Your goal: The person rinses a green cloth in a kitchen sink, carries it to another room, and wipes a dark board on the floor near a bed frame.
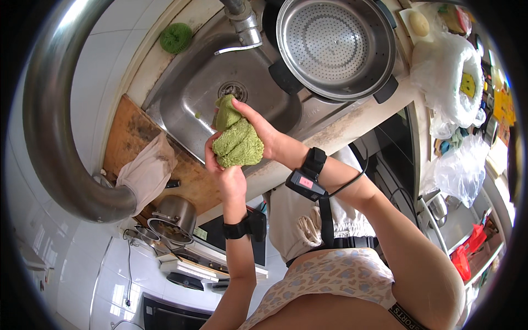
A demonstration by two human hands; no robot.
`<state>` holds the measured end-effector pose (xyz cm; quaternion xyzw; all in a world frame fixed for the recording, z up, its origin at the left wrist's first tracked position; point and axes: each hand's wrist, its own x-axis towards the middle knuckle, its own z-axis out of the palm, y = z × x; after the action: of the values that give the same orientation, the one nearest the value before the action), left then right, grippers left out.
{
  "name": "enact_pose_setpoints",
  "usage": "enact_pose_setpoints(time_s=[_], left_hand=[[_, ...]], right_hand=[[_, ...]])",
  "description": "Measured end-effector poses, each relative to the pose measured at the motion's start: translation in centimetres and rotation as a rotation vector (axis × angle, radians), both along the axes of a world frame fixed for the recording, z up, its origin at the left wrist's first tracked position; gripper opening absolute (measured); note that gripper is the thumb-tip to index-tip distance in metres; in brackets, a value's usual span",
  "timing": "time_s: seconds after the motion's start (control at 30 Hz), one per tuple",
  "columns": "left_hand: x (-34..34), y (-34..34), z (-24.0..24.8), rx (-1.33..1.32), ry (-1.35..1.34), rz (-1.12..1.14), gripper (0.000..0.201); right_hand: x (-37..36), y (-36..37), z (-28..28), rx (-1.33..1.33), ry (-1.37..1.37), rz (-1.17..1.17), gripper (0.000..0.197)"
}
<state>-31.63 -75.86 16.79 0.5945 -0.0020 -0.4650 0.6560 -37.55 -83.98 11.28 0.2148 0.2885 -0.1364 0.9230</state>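
Note:
A crumpled green cloth (240, 145) is bunched between my two hands over the near part of the steel sink (190, 91). My left hand (224, 171) grips it from below, its fingers curled round the lower side. On the upper right, my right hand (258, 125) is closed on the same cloth, the thumb lying along its top fold. The cloth's upper end hangs close to the drain (232, 92). Past the drain, the faucet (242, 30) reaches over the basin. Part of my fingers is hidden behind the cloth.
A steel steamer pot (336, 47) with a perforated base stands right of the basin. A green scrubbing pad (176, 38) sits on the back left ledge. Left are a wooden board (124, 129), a hanging pale cloth (148, 165) and a pot (175, 215). Plastic bags (448, 82) crowd the right.

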Motion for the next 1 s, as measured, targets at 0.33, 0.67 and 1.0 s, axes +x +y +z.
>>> enact_pose_setpoints(time_s=[0.33,0.67,1.0], left_hand=[[0.0,1.8,-1.5,0.126,0.074,0.07,0.057],[1.6,-1.9,-3.4,0.02,0.696,0.16,0.055],[2.2,-3.3,-6.5,0.059,0.344,0.237,0.026]], right_hand=[[2.1,-0.6,-0.7,-0.54,0.638,-0.005,0.018],[2.4,1.0,-0.1,-1.208,0.887,0.109,0.016],[2.3,-0.2,0.0,-0.708,0.656,-0.095,0.007]])
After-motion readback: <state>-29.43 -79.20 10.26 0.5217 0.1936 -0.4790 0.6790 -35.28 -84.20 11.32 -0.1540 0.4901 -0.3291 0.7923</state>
